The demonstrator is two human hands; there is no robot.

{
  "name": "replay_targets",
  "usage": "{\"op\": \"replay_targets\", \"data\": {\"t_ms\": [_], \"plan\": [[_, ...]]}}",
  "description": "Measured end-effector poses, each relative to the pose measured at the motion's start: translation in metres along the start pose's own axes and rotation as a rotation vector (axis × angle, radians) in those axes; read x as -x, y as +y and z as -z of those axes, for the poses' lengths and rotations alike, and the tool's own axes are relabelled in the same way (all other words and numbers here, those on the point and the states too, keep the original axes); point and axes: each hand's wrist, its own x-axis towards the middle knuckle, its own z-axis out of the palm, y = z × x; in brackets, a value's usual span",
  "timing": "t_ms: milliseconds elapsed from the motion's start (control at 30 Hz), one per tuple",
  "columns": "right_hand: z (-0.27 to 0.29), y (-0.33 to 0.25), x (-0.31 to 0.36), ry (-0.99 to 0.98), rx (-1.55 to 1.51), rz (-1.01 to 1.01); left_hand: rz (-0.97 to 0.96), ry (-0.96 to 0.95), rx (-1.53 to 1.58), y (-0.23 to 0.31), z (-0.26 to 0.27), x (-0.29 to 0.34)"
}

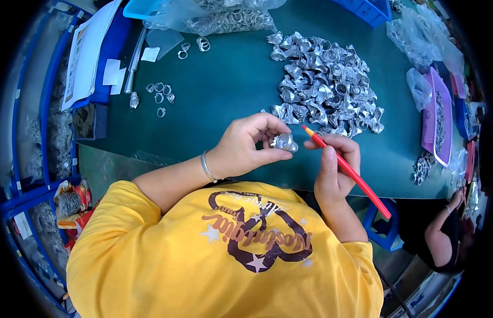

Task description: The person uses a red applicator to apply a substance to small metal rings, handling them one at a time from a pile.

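Observation:
Between the thumb and fingers of my left hand (251, 142) is a silver metal ring (284, 142), held just above the table's near edge. My right hand (336, 161) grips a red pencil (357, 183), its pointed end up and to the left, close to the ring but apart from it. Just beyond both hands lies a large heap of similar silver rings (331, 79) on the green tabletop (220, 79). A small group of rings (160, 93) lies farther left, with a few more rings (203, 44) behind it.
A clear bag of rings (230, 22) lies at the back beside a light-blue basket (140, 8). A blue bin (371, 13) and a purple basket (436, 116) stand to the right. Papers (90, 55) and blue shelving (42, 100) are at left. Another person's arm (442, 233) shows at lower right.

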Motion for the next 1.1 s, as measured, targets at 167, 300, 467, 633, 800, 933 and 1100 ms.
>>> {"op": "replay_targets", "data": {"t_ms": [167, 300, 467, 633, 800, 933, 1100], "plan": [[0.009, 0.002, -0.007, -0.095, 0.155, 0.327, -0.037, -0.002, 0.009, -0.006, -0.002, -0.001], [0.01, -0.001, -0.008, -0.14, 0.204, 0.359, -0.037, -0.011, 0.11, -0.01, -0.003, -0.002], [0.008, -0.001, -0.007, -0.128, 0.242, 0.344, -0.068, 0.023, 0.136, -0.011, -0.005, -0.002], [0.005, 0.0, -0.006, -0.14, 0.288, 0.362, -0.202, 0.039, -0.089, -0.007, -0.005, -0.001], [0.005, -0.001, -0.006, -0.14, 0.309, 0.371, -0.316, 0.076, -0.279, -0.005, -0.006, 0.0], [0.003, -0.001, -0.007, -0.133, 0.283, 0.365, -0.429, 0.092, -0.372, -0.004, -0.005, -0.001], [0.002, 0.0, -0.007, -0.139, 0.287, 0.353, -0.538, 0.108, -0.408, -0.004, -0.004, -0.002]]}}
